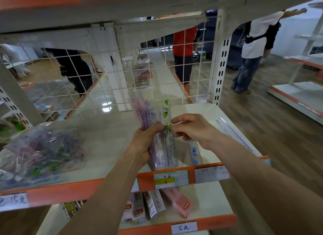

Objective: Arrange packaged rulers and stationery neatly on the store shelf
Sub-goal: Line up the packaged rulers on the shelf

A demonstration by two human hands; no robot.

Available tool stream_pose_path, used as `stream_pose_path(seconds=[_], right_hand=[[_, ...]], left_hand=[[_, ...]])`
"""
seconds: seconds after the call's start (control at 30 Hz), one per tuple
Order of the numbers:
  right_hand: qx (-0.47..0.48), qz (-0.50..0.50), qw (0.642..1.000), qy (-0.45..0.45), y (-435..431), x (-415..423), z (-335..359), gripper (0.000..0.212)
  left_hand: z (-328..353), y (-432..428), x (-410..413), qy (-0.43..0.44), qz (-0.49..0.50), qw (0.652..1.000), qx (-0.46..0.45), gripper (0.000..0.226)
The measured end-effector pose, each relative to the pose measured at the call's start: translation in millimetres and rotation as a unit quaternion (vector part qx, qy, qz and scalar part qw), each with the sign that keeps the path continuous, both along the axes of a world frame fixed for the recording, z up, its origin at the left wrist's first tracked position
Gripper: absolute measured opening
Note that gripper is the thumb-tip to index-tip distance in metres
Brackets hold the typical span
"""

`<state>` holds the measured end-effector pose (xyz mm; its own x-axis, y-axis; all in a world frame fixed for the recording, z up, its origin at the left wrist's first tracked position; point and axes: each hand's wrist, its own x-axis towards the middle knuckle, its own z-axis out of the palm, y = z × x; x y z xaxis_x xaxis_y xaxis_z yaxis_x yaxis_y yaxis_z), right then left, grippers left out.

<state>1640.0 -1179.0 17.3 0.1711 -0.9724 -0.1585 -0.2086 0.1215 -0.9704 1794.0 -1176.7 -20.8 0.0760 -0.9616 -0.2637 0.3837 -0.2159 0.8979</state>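
My left hand (146,143) grips a bundle of packaged rulers (153,119) in clear wrappers, purple and green printed, held upright above the white shelf (108,135). My right hand (190,128) pinches the edge of the green-printed ruler in that bundle between thumb and fingers. One blue-printed packaged ruler (194,152) lies on the shelf just under my right wrist. A further long ruler (232,129) lies near the shelf's right edge. A loose heap of packaged stationery (40,150) in clear bags sits on the shelf's left part.
A white wire grid (104,73) backs the shelf. The orange front rail carries price labels (171,178). The lower shelf holds several boxed items (153,206). People stand in the aisle behind the grid (185,56), and one stands at the right (251,47).
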Motion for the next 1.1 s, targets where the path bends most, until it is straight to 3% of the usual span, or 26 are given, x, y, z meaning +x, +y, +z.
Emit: stream_pose_path(seconds=[0.17,0.37,0.6,0.77,0.97,1.1], right_hand=[[-0.025,0.009,0.999,0.045,-2,1,0,0.017],[-0.003,0.018,1.0,0.008,-10,0,0,0.008],[0.007,-0.004,1.0,-0.005,-14,-1,-2,0.01],[0.017,-0.028,0.999,-0.014,-19,-11,-1,0.005],[-0.016,-0.042,0.997,0.063,-21,-17,1,0.009],[-0.002,0.012,0.986,0.167,-20,-13,-3,0.006]], left_hand=[[0,0,-2,0.006,-0.002,1.0,-0.012,0.013],[1,-4,-4,0.019,0.008,1.0,-0.012,0.012],[11,-11,-7,-0.08,0.04,0.996,-0.022,0.006],[12,-12,0,-0.097,0.059,0.993,-0.026,0.007],[10,-13,10,-0.106,0.107,0.989,-0.009,0.01],[9,-17,21,-0.119,0.156,0.981,0.002,0.016]])
